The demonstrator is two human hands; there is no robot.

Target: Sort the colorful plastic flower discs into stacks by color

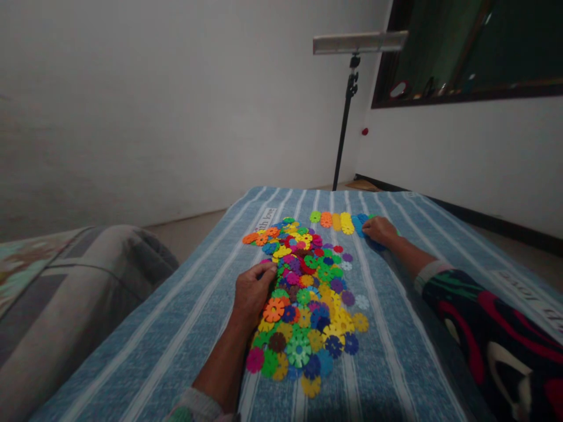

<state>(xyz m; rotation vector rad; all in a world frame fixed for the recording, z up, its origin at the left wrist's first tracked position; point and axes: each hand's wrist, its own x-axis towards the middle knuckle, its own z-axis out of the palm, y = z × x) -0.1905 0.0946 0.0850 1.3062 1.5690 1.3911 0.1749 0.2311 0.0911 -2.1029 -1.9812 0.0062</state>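
A large loose pile of colourful plastic snowflake discs (303, 293) lies along the middle of the striped cloth. My left hand (255, 290) rests at the pile's left edge, its fingers curled in against the discs; whatever is between the fingertips is hidden. Beyond the pile runs a sorted row: a green disc (315, 217), orange discs (326, 220), darker yellow discs (336, 221), bright yellow discs (346, 223) and blue discs (358, 223). At the blue end my right hand (380, 230) has its fingers closed down over the discs. Bits of green show around that hand, and what it pinches is covered.
The blue striped cloth (176, 357) covers the table. To the left is a grey fabric-covered form (101, 287). A black stand (345, 117) with a light bar (358, 43) rises behind the table, near the white wall (176, 105) and a dark window (475, 53).
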